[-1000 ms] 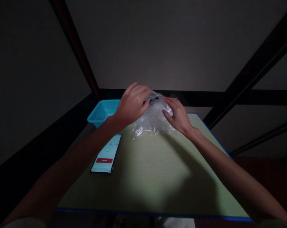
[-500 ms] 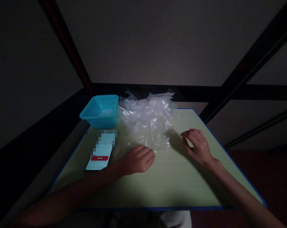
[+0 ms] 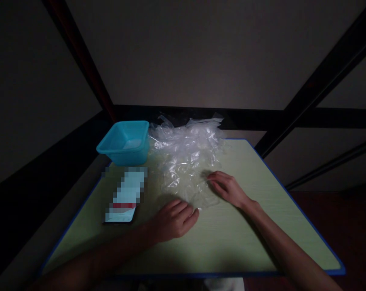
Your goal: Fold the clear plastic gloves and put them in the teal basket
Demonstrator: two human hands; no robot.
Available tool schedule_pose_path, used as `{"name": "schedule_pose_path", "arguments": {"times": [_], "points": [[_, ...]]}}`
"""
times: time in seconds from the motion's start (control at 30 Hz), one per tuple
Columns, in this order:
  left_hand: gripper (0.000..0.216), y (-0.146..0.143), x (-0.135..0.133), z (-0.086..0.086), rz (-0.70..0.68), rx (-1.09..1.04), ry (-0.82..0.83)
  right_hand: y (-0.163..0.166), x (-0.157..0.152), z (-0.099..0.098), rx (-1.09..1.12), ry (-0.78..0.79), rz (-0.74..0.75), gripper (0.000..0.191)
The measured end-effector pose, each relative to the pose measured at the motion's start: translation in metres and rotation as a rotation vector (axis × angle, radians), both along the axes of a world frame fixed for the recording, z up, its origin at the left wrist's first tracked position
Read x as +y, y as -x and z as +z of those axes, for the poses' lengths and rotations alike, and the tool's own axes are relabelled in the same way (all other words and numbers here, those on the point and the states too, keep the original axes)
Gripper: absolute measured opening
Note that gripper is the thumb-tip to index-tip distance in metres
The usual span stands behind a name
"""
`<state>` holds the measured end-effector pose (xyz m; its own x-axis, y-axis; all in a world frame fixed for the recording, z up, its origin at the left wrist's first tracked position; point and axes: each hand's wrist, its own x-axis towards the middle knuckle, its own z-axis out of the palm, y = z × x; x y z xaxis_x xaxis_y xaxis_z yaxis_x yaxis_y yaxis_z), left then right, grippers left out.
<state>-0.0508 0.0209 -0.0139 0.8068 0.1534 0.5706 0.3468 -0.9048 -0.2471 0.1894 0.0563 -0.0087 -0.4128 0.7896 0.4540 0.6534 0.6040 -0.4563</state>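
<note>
Plastic point(image 3: 187, 139), clear and crumpled, lies heaped along the middle of the far edge of the table point(image 3: 261, 182), with a thinner, flatter part spreading toward the near edge. Its bulk seems to sit back there so that the flatter part comes within easy reach. The left hand point(image 3: 175, 218) is low at the near end of the plastic, its fingers curled and close together, perhaps to steady that end; whether they pinch any of it cannot be told, since the back of the hand hides much of them. The right hand point(image 3: 227, 188) is at the plastic's right side, fingers bent and close together; the see-through margin is so faint there that a grip cannot be told from a light touch.

A blue tub point(image 3: 125, 157) stands at the far left corner, just beside the heap, and limits the room on that side. Nearer, by the left edge, lies a phone point(image 3: 128, 194), lit screen upward, probably so that it can be read; the left forearm point(image 3: 101, 254) passes near its lower end. Behind the far edge rises a wall point(image 3: 198, 60), and a dark beam point(image 3: 320, 79) slants up beyond the far right corner.
</note>
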Motion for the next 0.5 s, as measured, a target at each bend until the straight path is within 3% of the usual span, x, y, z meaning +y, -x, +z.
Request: {"name": "schedule_pose_path", "arguments": {"times": [0.17,0.3,0.5], "points": [[0.025,0.002,-0.003,0.001,0.045,0.006,0.053,0.006,-0.007,-0.003,-0.270,0.114,0.200,0.043],[0.027,0.004,-0.004,0.001,0.046,-0.022,0.083,0.004,-0.010,-0.004,-0.396,0.205,0.190,0.064],[0.023,0.008,-0.003,0.004,0.065,-0.088,0.127,-0.001,-0.012,-0.002,-0.466,0.268,0.165,0.072]]}}
